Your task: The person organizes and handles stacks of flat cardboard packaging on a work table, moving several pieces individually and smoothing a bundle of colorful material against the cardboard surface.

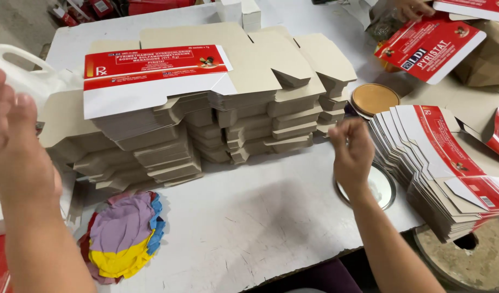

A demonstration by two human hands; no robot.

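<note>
Two bare hands are hovering over a white worktop (249, 217). The left hand (13, 146) is spreading wide and holding nothing, just beside a tall stack of flat cardboard cartons (195, 114). The right hand (351, 152) is curling narrow, fingers bunched, between that stack and a fanned pile of red-and-white cartons (445, 168); whether it is pinching anything cannot be told. A round metal lid (382, 187) is lying beneath its wrist.

Landmark here is the big stack of flat grey cartons (206, 125) mid-surface. In front of it to the left, a pile of coloured cloth scraps (122, 236), purple over yellow. Behind it on the right, a round brown lid (374, 99). Far left of the stack, a white plastic jug (27, 73). Beyond the lid, a co-worker's hand (412, 8) over red-and-white cartons (431, 49).
</note>
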